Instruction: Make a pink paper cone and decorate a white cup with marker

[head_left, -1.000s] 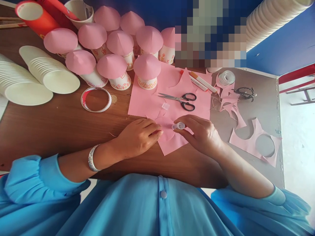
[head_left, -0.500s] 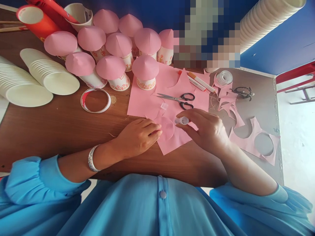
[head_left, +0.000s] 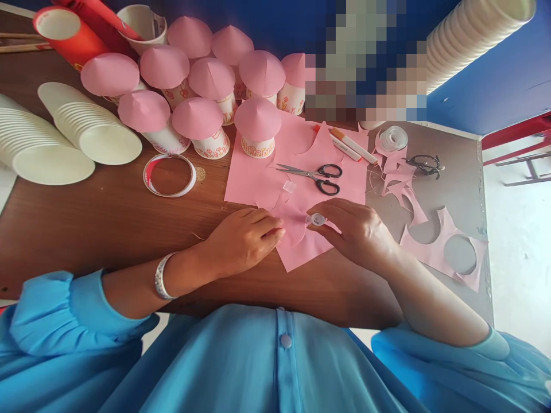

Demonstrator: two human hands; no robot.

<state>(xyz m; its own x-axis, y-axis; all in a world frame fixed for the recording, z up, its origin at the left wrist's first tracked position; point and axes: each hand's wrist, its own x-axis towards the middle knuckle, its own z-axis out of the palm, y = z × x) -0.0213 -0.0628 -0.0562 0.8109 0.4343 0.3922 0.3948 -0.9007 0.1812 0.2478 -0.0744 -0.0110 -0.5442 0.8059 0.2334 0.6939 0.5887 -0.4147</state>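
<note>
My left hand [head_left: 245, 238] is closed, its fingertips pinching the left edge of a cut pink paper circle [head_left: 293, 219]. Between the thumb and fingers of my right hand [head_left: 359, 229] is a small clear glue bottle [head_left: 318, 219], tipped so its nozzle points left at the circle's right edge. A small clear cap [head_left: 288, 186] lies just above the circle. Beyond it, black-handled scissors [head_left: 316, 174] rest on a large pink paper sheet [head_left: 245, 180], which lies partly under both hands.
Several decorated cups with pink paper cones [head_left: 209, 117] stand at the back left. White cup stacks [head_left: 92, 129] lie at the left, near a tape roll [head_left: 169, 175]. Markers [head_left: 346, 143], paper scraps [head_left: 430, 252] and a clear tape roll [head_left: 393, 138] are to the right.
The glue bottle in my right hand has shifted slightly left and down, its nozzle now at the circle's edge. My left hand keeps its pinch.
</note>
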